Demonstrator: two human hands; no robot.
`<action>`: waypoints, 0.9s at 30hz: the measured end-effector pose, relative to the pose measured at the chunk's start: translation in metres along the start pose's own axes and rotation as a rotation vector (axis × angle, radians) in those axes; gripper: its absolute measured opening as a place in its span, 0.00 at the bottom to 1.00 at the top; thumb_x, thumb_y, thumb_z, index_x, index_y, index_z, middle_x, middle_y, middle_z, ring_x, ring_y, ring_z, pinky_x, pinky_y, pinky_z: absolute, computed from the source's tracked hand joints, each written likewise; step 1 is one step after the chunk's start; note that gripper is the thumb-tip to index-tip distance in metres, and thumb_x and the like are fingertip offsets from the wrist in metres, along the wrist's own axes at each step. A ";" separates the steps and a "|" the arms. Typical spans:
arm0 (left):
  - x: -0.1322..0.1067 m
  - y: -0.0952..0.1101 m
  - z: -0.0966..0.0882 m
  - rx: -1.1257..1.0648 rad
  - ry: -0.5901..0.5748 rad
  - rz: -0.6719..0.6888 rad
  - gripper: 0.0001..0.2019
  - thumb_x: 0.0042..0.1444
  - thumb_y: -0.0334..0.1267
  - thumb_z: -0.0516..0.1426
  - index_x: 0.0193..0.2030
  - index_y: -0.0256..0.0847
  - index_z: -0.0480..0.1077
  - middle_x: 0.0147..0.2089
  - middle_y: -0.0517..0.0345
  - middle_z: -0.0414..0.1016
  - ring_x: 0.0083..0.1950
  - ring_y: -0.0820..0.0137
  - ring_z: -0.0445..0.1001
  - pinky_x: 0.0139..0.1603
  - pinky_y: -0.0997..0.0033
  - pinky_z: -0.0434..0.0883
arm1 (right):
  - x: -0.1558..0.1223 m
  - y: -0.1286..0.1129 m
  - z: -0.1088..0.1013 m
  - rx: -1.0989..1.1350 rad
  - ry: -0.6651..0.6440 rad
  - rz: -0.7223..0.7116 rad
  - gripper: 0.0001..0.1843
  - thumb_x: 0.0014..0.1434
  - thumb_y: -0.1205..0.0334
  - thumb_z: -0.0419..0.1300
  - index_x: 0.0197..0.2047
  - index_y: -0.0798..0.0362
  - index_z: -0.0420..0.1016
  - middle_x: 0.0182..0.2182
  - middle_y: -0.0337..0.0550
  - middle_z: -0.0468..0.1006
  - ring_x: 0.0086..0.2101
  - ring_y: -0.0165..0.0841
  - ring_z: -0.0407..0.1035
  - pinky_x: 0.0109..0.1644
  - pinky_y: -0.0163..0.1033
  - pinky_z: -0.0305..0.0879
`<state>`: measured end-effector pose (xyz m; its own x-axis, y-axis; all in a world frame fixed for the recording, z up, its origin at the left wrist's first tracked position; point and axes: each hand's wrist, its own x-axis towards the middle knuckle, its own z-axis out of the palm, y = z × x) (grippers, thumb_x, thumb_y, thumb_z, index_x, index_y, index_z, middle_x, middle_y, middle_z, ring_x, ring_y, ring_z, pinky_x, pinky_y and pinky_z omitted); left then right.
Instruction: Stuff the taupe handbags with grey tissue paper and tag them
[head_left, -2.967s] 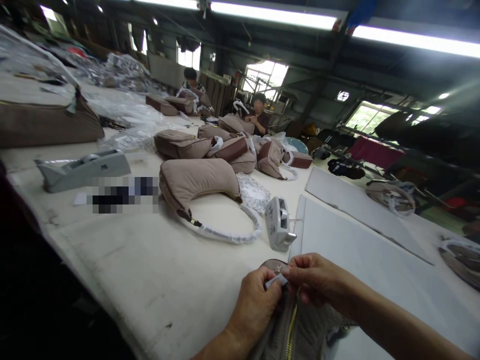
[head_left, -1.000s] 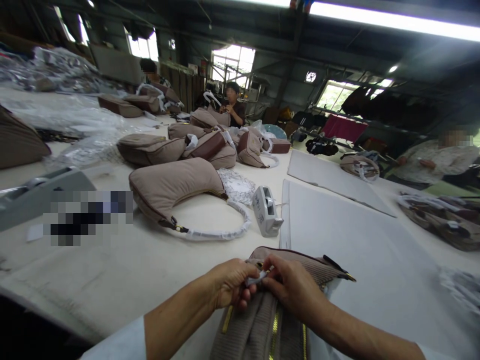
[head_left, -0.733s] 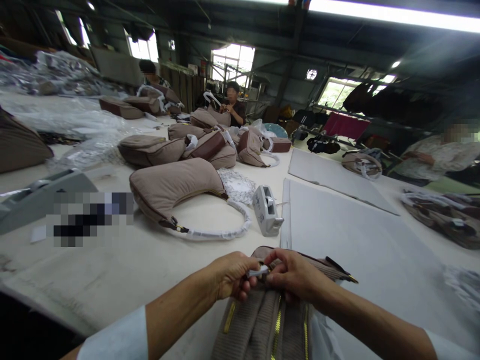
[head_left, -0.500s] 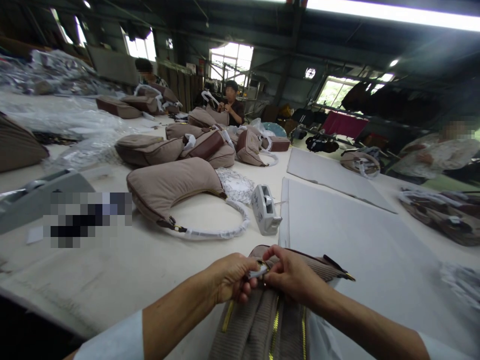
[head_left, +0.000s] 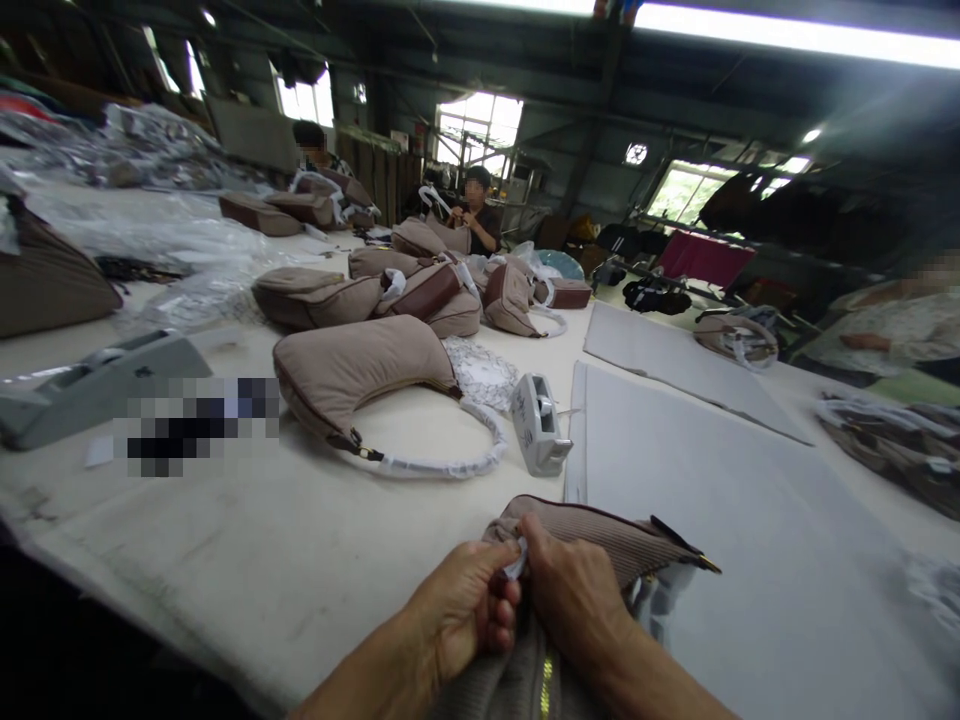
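Observation:
A ribbed taupe handbag (head_left: 600, 545) with gold zips lies at the near table edge under both my hands. My left hand (head_left: 461, 605) is closed, its fingers pinching a small white strip (head_left: 515, 566) against the bag's top. My right hand (head_left: 574, 595) is closed too, thumb and fingers pressed on the same strip from the right. The hands touch each other over the zip. The bag's dark strap tab (head_left: 686, 545) sticks out to the right.
A small white tape dispenser (head_left: 538, 424) stands just beyond the bag. A taupe shoulder bag (head_left: 360, 370) with a wrapped handle lies left of it, and a larger grey dispenser (head_left: 90, 385) sits far left. Grey foam sheets (head_left: 712, 480) cover the right. Several bags and other people are farther back.
My hands have dropped lower and closer together on the bag's top, and the white strip is now nearly covered. The view has shifted slightly right and down.

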<state>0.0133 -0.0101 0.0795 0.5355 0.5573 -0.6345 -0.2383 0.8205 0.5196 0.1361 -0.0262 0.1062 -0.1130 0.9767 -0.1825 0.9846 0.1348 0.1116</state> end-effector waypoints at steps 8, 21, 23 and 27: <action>-0.005 -0.007 -0.013 1.002 0.242 0.775 0.12 0.60 0.41 0.49 0.31 0.40 0.69 0.29 0.56 0.74 0.30 0.68 0.71 0.31 0.72 0.62 | 0.014 0.035 -0.048 0.499 -0.104 -0.319 0.22 0.54 0.67 0.57 0.53 0.49 0.70 0.35 0.41 0.75 0.34 0.32 0.70 0.37 0.33 0.60; 0.002 0.002 -0.018 0.340 0.071 0.280 0.13 0.52 0.47 0.53 0.26 0.41 0.59 0.17 0.67 0.60 0.14 0.80 0.53 0.16 0.78 0.51 | 0.043 0.042 -0.030 0.363 -0.090 -0.729 0.12 0.63 0.63 0.51 0.41 0.53 0.76 0.33 0.41 0.71 0.29 0.27 0.65 0.33 0.32 0.58; 0.006 0.002 -0.023 0.127 0.009 0.157 0.14 0.48 0.48 0.56 0.26 0.40 0.58 0.17 0.70 0.57 0.13 0.83 0.49 0.15 0.81 0.50 | 0.037 0.038 -0.024 0.181 -0.006 -0.781 0.13 0.65 0.64 0.48 0.42 0.56 0.73 0.34 0.44 0.72 0.30 0.31 0.65 0.33 0.35 0.60; 0.013 0.002 -0.034 0.106 0.007 0.137 0.15 0.43 0.48 0.58 0.25 0.38 0.61 0.17 0.69 0.59 0.13 0.83 0.52 0.14 0.82 0.52 | 0.030 0.034 -0.020 0.055 0.167 -0.890 0.14 0.63 0.66 0.49 0.49 0.60 0.70 0.34 0.49 0.75 0.32 0.37 0.68 0.36 0.41 0.65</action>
<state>-0.0075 0.0028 0.0528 0.4980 0.6640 -0.5577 -0.2215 0.7192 0.6586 0.1639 0.0112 0.1236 -0.8489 0.5275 -0.0347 0.5286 0.8474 -0.0505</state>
